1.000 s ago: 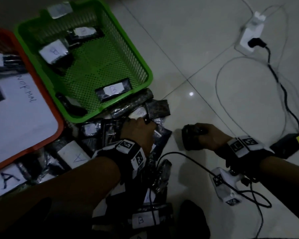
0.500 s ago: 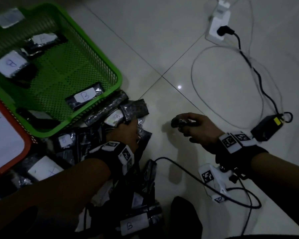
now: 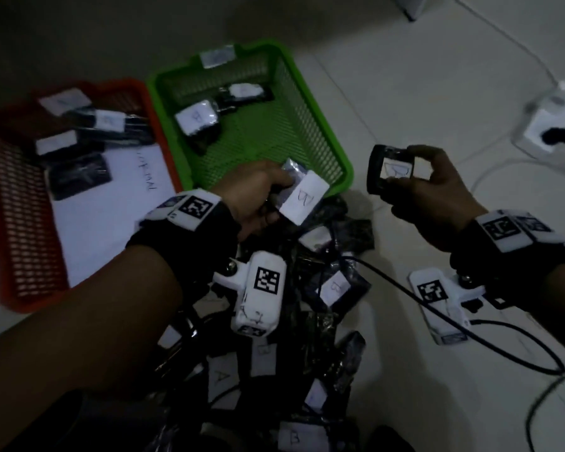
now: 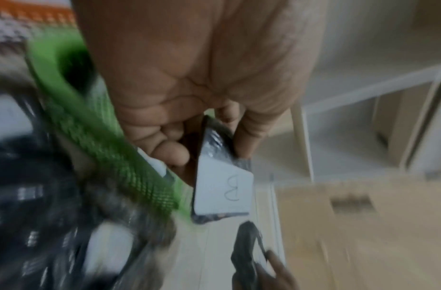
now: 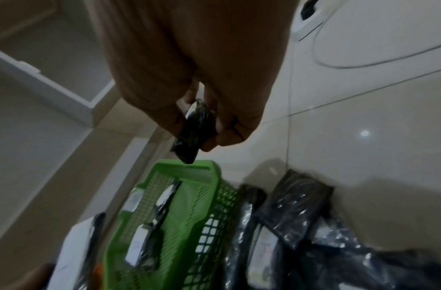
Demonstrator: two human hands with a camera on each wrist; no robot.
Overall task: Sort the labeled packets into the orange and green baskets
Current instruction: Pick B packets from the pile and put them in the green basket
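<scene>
Head view: a B-labelled packet is pinched in the left hand, fingers curled around its dark end, held over the near corner of the green basket. A second B-labelled packet sits gripped between thumb and fingers of the right hand, just right of that basket. Beyond the left hand, the orange basket holds several packets on a white sheet. Below both hands, a pile of packets lies on the floor.
</scene>
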